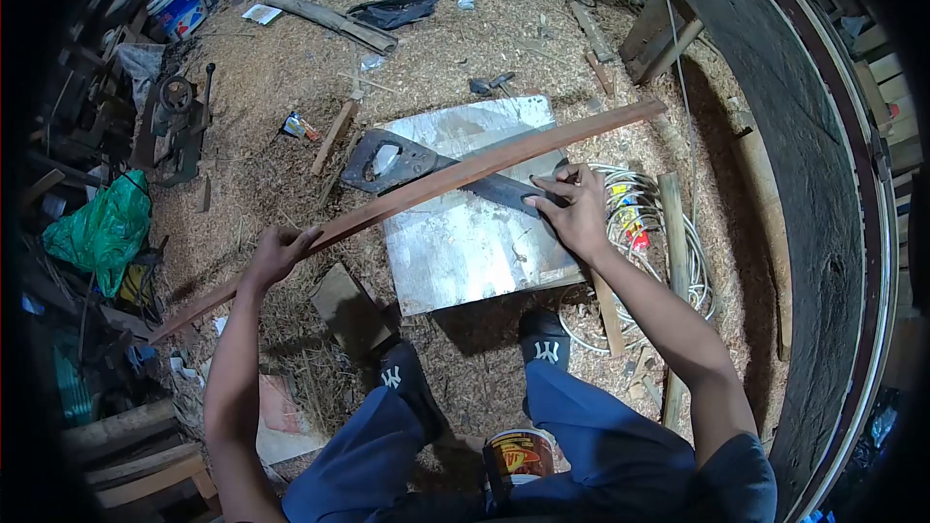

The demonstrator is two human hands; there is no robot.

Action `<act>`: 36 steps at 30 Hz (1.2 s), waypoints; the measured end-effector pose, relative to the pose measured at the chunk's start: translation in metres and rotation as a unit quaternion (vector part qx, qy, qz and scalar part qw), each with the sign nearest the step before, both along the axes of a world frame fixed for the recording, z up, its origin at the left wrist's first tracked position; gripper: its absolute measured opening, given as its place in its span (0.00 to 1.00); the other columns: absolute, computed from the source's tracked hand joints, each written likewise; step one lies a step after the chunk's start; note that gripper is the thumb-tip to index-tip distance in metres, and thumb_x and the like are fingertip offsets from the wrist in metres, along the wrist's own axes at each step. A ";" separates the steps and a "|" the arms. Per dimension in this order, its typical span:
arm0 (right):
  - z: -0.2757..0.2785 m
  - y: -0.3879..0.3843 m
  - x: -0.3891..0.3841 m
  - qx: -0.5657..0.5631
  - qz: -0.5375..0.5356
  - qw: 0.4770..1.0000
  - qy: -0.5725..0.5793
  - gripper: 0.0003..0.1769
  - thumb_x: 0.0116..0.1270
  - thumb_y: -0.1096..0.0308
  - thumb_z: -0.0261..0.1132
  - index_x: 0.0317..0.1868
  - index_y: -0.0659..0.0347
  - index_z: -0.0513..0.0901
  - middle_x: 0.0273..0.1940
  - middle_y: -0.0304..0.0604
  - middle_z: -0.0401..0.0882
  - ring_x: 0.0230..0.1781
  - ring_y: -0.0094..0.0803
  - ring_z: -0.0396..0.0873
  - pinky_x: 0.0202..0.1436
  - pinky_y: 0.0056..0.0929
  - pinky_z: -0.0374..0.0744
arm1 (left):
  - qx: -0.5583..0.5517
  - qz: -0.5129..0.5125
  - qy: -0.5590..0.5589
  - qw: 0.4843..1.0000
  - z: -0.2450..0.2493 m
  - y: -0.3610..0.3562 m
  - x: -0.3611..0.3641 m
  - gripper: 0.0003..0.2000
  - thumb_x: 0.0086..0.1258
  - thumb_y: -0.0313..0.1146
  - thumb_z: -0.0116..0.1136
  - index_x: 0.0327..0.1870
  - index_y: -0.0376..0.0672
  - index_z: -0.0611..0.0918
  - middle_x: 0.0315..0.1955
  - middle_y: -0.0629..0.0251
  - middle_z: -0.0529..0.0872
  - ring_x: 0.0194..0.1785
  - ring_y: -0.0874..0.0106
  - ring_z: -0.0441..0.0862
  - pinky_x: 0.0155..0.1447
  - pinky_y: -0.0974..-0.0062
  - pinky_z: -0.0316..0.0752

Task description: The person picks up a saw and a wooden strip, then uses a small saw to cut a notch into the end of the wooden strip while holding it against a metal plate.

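Note:
A long reddish wooden strip runs diagonally from the lower left to the upper right. My left hand is wrapped round its lower left part. Beneath the strip, a handsaw lies on a pale metal-like board, its handle to the left and its blade pointing right. My right hand is over the right end of the blade, below the strip, with its fingers bent and apart. Nothing shows between those fingers.
A hammer lies beyond the board. Coiled pale cable and an upright-looking stick are at the right, near a thick dark beam. A green bag and a metal tool are at the left.

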State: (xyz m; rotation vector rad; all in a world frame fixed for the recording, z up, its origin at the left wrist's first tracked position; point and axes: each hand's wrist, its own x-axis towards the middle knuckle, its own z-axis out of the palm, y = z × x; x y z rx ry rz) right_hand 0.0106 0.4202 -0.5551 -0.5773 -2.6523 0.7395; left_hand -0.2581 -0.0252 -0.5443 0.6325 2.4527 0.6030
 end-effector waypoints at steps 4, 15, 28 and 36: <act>-0.001 -0.003 0.001 -0.024 -0.011 1.000 -0.010 0.21 0.56 0.55 0.85 0.50 0.48 0.96 0.52 0.42 0.78 0.59 0.46 0.69 0.70 0.43 0.70 | 0.018 -0.001 0.008 1.000 -0.011 -0.009 -0.004 0.32 0.80 0.57 0.62 0.26 0.32 0.85 0.16 0.78 0.70 0.25 0.83 0.64 0.28 0.68 0.59; 0.020 0.025 -0.014 -0.116 -0.030 0.979 -0.165 0.17 0.60 0.59 0.83 0.42 0.58 0.90 0.45 0.44 0.86 0.52 0.43 0.80 0.63 0.44 0.75 | 0.049 0.008 0.024 0.998 0.007 -0.022 -0.015 0.30 0.79 0.51 0.66 0.21 0.33 0.79 0.16 0.78 0.65 0.23 0.83 0.60 0.26 0.68 0.54; 0.039 0.164 0.075 -0.332 0.051 0.922 -0.192 0.19 0.70 0.78 0.70 0.61 0.63 0.90 0.50 0.44 0.92 0.51 0.28 0.85 0.60 0.32 0.82 | 0.063 0.028 0.046 0.997 0.001 -0.053 -0.019 0.29 0.79 0.51 0.66 0.23 0.32 0.80 0.16 0.76 0.67 0.24 0.83 0.62 0.27 0.69 0.55; 0.044 0.154 0.069 -0.105 0.015 0.985 -0.133 0.11 0.76 0.67 0.70 0.54 0.55 0.93 0.50 0.47 0.89 0.54 0.38 0.86 0.65 0.44 0.77 | 0.024 0.047 0.060 0.997 -0.004 -0.063 -0.011 0.29 0.78 0.50 0.68 0.21 0.34 0.75 0.16 0.75 0.63 0.24 0.82 0.59 0.27 0.68 0.52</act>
